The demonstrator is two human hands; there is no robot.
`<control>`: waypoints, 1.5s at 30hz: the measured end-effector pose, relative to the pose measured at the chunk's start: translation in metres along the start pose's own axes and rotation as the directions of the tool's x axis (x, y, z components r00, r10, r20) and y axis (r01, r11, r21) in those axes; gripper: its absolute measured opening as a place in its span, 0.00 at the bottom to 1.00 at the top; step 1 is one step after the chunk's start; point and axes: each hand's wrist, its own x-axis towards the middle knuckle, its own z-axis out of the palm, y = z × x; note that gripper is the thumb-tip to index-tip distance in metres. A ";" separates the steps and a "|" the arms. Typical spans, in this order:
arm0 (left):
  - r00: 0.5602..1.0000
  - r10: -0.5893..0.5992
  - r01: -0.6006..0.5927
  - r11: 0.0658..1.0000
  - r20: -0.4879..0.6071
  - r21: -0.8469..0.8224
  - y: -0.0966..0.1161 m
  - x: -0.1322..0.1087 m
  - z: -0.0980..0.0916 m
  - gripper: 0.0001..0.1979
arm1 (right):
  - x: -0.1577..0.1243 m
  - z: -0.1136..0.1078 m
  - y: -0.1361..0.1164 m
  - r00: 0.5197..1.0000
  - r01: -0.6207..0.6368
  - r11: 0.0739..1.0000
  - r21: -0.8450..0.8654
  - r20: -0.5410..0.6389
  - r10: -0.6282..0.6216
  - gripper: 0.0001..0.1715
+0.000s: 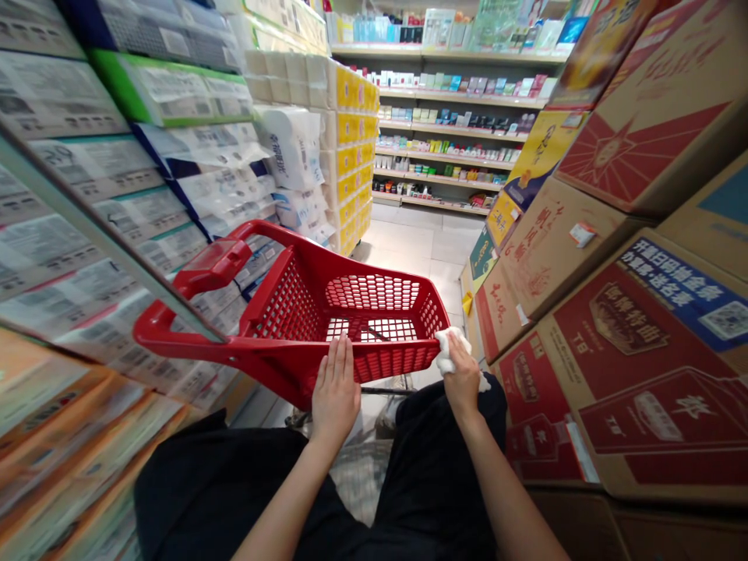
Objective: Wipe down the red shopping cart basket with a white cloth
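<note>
A red plastic shopping basket [280, 312] with a long handle sits tilted in front of me in a narrow shop aisle. My left hand [335, 389] lies flat on the basket's near rim, fingers stretched out and together. My right hand [461, 378] is closed around a crumpled white cloth [449, 343], which it presses against the basket's near right corner. The inside of the basket looks bare. My dark-clothed legs fill the bottom of the view.
Shelves of wrapped paper packs [192, 171] stand close on the left. Stacked red and brown cardboard boxes [631, 312] crowd the right. Yellow cartons [351, 148] and product shelves [456, 117] lie ahead, with pale floor tiles [421, 241] between.
</note>
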 end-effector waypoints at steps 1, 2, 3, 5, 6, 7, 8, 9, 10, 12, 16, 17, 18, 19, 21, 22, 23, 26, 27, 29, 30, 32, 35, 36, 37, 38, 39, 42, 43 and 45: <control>1.000 -0.003 0.003 1.000 0.000 -0.001 0.000 0.000 0.000 0.42 | -0.001 0.002 -0.013 1.000 -0.004 1.000 -0.031 0.006 0.004 0.36; 1.000 -0.007 0.007 1.000 0.000 -0.002 0.001 0.000 0.000 0.42 | -0.002 0.006 -0.029 1.000 0.003 0.999 -0.053 0.020 -0.002 0.37; 1.000 -0.010 0.010 1.000 0.000 -0.002 0.001 0.000 0.000 0.42 | -0.003 0.010 -0.048 0.999 0.024 0.998 -0.060 0.044 -0.021 0.38; 1.000 -0.009 0.009 1.000 -0.002 0.003 0.000 0.000 0.002 0.41 | -0.005 0.020 -0.092 0.990 0.091 0.996 -0.023 0.107 -0.088 0.39; 1.000 -0.005 0.005 1.000 -0.006 0.011 -0.001 -0.001 0.002 0.41 | -0.006 0.026 -0.113 0.982 0.130 0.991 0.014 0.136 -0.130 0.39; 1.000 -0.001 0.001 1.000 -0.012 0.022 -0.002 -0.001 0.003 0.40 | -0.007 0.031 -0.133 0.973 0.158 0.986 0.051 0.160 -0.164 0.39; 1.000 0.005 -0.005 0.999 -0.018 0.034 -0.003 -0.001 0.004 0.39 | -0.008 0.035 -0.149 0.969 0.175 0.981 0.082 0.164 -0.187 0.38; 1.000 0.011 -0.010 0.999 -0.022 0.044 -0.003 -0.001 0.004 0.38 | -0.008 0.038 -0.161 0.965 0.187 0.976 0.107 0.164 -0.203 0.37; 1.000 0.017 -0.015 0.999 -0.021 0.050 -0.004 -0.002 0.004 0.38 | -0.008 0.039 -0.168 0.963 0.197 0.973 0.124 0.163 -0.215 0.36; 1.000 0.026 -0.025 0.999 -0.011 0.046 -0.005 -0.002 0.003 0.39 | -0.007 0.037 -0.168 0.958 0.220 0.967 0.133 0.160 -0.240 0.36; 1.000 0.026 -0.026 1.000 -0.001 0.007 -0.003 -0.003 0.000 0.41 | -0.006 0.024 -0.123 0.952 0.259 0.963 0.073 0.148 -0.268 0.38; 1.000 0.022 -0.022 1.000 0.001 0.000 -0.003 -0.003 0.000 0.41 | -0.006 0.021 -0.107 0.958 0.250 0.967 0.046 0.131 -0.254 0.37; 1.000 0.019 -0.019 1.000 0.005 -0.003 -0.003 -0.003 0.000 0.42 | -0.006 0.017 -0.089 0.966 0.233 0.972 0.019 0.110 -0.234 0.36; 1.000 0.016 -0.016 1.000 0.008 -0.004 -0.003 -0.002 0.000 0.42 | -0.005 0.013 -0.071 0.974 0.210 0.978 -0.005 0.089 -0.209 0.35; 1.000 0.016 -0.016 1.000 0.007 -0.006 -0.003 -0.002 0.000 0.42 | -0.003 0.007 -0.038 0.986 0.159 0.987 -0.034 0.048 -0.157 0.34; 1.000 0.017 -0.017 1.000 0.003 -0.008 -0.003 -0.002 0.000 0.43 | -0.002 0.004 -0.024 0.991 0.130 0.991 -0.038 0.030 -0.129 0.33; 1.000 0.018 -0.018 1.000 -0.002 -0.011 -0.003 -0.001 -0.001 0.43 | -0.001 0.002 -0.012 0.995 0.102 0.994 -0.037 0.016 -0.102 0.33; 1.000 0.014 -0.014 1.000 -0.013 -0.019 -0.002 -0.001 -0.001 0.43 | 0.001 -0.001 -0.002 1.000 0.021 0.999 -0.047 -0.007 -0.021 0.34; 1.000 0.010 -0.010 1.000 -0.015 -0.021 -0.001 -0.002 -0.001 0.43 | 0.000 0.000 -0.007 1.000 0.001 0.998 -0.060 -0.008 -0.002 0.36; 1.000 0.000 -0.001 1.000 -0.021 -0.022 0.000 -0.002 0.000 0.43 | -0.002 0.005 -0.031 1.000 -0.003 0.997 -0.078 0.005 0.004 0.40; 1.000 -0.003 0.003 1.000 -0.025 -0.023 0.000 -0.002 0.001 0.43 | -0.003 0.009 -0.049 1.000 0.014 0.997 -0.073 0.025 -0.012 0.41; 0.999 -0.005 0.004 1.000 -0.032 -0.023 0.000 -0.002 0.003 0.42 | -0.005 0.019 -0.090 0.993 0.077 0.997 -0.023 0.092 -0.075 0.44; 0.999 0.003 -0.002 1.000 -0.054 0.009 -0.002 -0.003 0.007 0.40 | -0.005 0.031 -0.146 0.971 0.135 0.987 0.081 0.185 -0.148 0.43; 0.998 0.007 -0.006 1.000 -0.062 0.023 -0.003 -0.003 0.007 0.39 | -0.004 0.033 -0.158 0.967 0.136 0.985 0.106 0.202 -0.156 0.42; 0.998 0.012 -0.010 0.999 -0.064 0.034 -0.003 -0.003 0.008 0.39 | -0.003 0.034 -0.166 0.964 0.136 0.983 0.124 0.214 -0.161 0.41; 0.998 0.017 -0.014 0.999 -0.063 0.039 -0.004 -0.003 0.008 0.39 | -0.002 0.034 -0.168 0.960 0.144 0.980 0.136 0.223 -0.172 0.41; 0.998 0.021 -0.019 0.999 -0.058 0.037 -0.004 -0.004 0.007 0.39 | -0.002 0.033 -0.166 0.954 0.162 0.977 0.142 0.229 -0.191 0.41; 0.999 0.026 -0.026 1.000 -0.031 0.016 -0.004 -0.004 0.004 0.41 | -0.002 0.026 -0.136 0.943 0.231 0.965 0.126 0.216 -0.254 0.41; 0.999 0.025 -0.025 1.000 -0.024 0.010 -0.004 -0.004 0.003 0.42 | -0.003 0.023 -0.120 0.947 0.236 0.966 0.106 0.197 -0.252 0.41; 1.000 0.021 -0.021 1.000 -0.016 0.000 -0.003 -0.003 0.001 0.43 | -0.004 0.017 -0.084 0.967 0.205 0.977 0.058 0.143 -0.212 0.40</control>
